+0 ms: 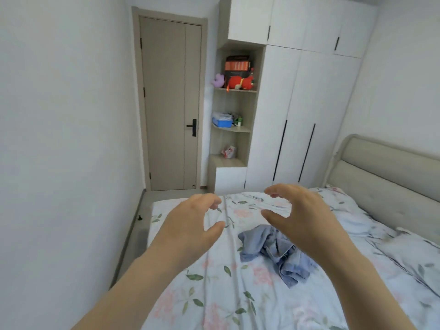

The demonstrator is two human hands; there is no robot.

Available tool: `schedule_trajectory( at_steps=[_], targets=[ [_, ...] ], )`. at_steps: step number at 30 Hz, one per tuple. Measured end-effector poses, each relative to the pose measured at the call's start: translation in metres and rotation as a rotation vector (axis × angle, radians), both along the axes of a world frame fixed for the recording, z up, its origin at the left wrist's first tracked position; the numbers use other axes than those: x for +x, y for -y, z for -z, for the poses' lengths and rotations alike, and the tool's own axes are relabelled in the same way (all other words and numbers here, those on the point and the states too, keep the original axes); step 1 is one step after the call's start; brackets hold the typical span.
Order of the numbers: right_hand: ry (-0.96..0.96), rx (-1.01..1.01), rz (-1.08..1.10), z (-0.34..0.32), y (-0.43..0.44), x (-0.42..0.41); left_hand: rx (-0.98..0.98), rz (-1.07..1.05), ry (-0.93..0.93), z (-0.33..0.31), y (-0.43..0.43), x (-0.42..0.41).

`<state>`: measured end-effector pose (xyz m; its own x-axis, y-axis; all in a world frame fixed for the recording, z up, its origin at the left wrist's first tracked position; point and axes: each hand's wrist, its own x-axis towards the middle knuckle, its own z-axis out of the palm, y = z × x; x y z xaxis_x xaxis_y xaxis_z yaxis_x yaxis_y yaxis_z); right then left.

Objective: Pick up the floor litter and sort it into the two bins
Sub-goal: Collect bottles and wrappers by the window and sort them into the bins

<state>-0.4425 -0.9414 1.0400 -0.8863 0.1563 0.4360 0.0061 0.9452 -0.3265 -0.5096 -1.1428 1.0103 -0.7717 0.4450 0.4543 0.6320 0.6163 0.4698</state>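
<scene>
Two hands (190,225) (302,215) empty over one bed (214,294); one garment (273,248), possibly shirt.

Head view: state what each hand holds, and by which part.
Nothing. The left hand and right hand hover empty, fingers loosely curled, above the bed; the blue garment lies ungripped.

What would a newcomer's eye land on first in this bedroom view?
Most likely the left grip and right grip, bare hands held out empty with fingers loosely curled above the floral bed sheet. Next, the crumpled blue garment lying on that sheet, partly behind the right grip, and the red plush toy on the top open shelf beside the closed door.
</scene>
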Motion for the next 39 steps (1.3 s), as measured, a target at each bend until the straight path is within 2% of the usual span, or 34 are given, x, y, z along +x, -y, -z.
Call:
schedule_trajectory(
  at_steps=[9, 19, 30, 39],
  targets=[
    [0.053, 0.055, 0.463, 0.008, -0.028, 0.11, -0.11, 0.451, -0.043, 0.01, -0.074, 0.015],
    [0.164, 0.057, 0.894, 0.015, -0.054, 0.253, -0.131, 0.868, -0.08, 0.016, -0.184, 0.105],
    [0.235, -0.037, 1.177, 0.038, -0.115, 0.42, -0.151, 1.16, -0.107, 0.03, -0.31, 0.257],
    [0.3, -0.203, 1.33, 0.084, -0.146, 0.526, -0.299, 1.328, -0.073, 0.071, -0.375, 0.37]
  ],
)
